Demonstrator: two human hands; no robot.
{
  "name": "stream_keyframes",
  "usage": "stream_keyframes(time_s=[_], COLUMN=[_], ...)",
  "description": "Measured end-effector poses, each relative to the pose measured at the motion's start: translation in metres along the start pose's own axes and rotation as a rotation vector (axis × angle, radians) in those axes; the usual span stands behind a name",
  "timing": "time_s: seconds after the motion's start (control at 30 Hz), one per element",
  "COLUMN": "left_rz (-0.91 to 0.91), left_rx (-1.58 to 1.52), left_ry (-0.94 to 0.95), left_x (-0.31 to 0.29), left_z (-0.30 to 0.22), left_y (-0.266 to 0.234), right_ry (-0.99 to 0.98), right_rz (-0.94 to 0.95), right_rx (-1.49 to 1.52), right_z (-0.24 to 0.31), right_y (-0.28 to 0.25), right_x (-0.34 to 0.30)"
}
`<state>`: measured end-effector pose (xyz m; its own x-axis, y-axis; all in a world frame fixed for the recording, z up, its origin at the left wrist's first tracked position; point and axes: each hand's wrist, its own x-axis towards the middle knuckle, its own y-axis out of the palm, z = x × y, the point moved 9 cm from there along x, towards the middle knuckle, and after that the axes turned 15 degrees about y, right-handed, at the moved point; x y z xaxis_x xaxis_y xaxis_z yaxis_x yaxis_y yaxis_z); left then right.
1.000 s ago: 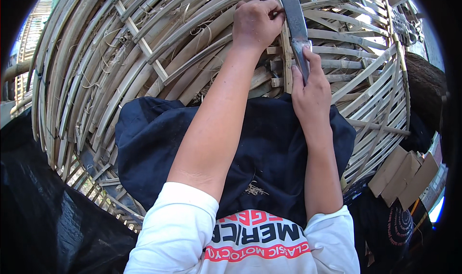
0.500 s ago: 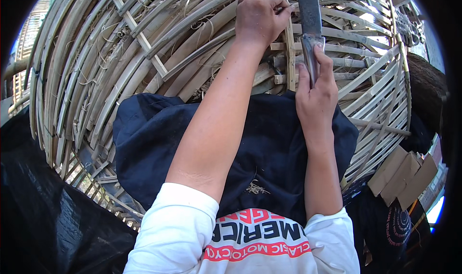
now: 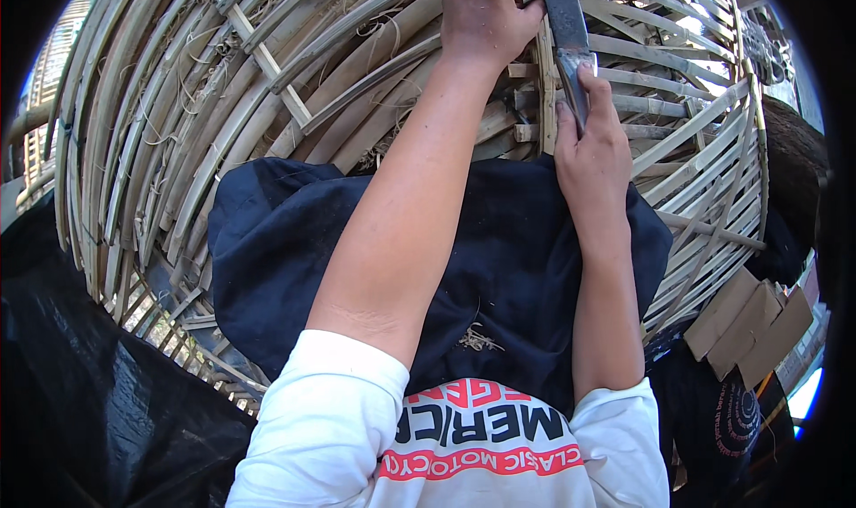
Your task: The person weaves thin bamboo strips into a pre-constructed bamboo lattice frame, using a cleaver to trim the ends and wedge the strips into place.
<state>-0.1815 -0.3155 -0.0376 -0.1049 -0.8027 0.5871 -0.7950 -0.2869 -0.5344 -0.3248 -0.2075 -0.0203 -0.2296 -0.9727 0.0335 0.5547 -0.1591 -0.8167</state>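
Observation:
My left hand (image 3: 489, 19), at the top middle, is closed with its thumb against a pale bamboo strip (image 3: 547, 93). The strip runs down from that hand to the dark cloth on my lap; its upper end is out of sight. My right hand (image 3: 596, 147) grips the metal-looking handle of a large knife (image 3: 563, 13). Its broad grey blade points away from me, tilted slightly left, close beside the strip and my left fingers. The top of the picture cuts off the blade's tip.
A curved framework of split bamboo (image 3: 205, 98) spreads across the far side and right. Dark cloth (image 3: 508, 240) covers my lap, with a few shavings (image 3: 480, 338) on it. Black plastic sheeting (image 3: 107, 401) lies at left, folded cardboard (image 3: 749, 325) at right.
Both hands have shifted slightly farther away, the knife with the right one. The blade now leans more to the left, nearer my left fingers. Both grips look the same.

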Motion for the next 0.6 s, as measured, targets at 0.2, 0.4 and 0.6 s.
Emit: stream_keyframes(time_s=[0.2,0.4,0.6], left_rz=[0.043,0.029,-0.005], left_rx=[-0.074,-0.037,-0.033], left_ry=[-0.084,-0.054,0.03], left_x=[0.004,0.006,0.001], left_z=[0.003,0.006,-0.001], left_y=[0.003,0.002,0.002], right_ry=[0.002,0.042,0.012], right_rz=[0.007,0.071,-0.039], right_rx=[0.034,-0.036,0.189], right_z=[0.001,-0.006,0.004], right_y=[-0.002,0.014,-0.02], right_x=[-0.005,0.002,-0.003])
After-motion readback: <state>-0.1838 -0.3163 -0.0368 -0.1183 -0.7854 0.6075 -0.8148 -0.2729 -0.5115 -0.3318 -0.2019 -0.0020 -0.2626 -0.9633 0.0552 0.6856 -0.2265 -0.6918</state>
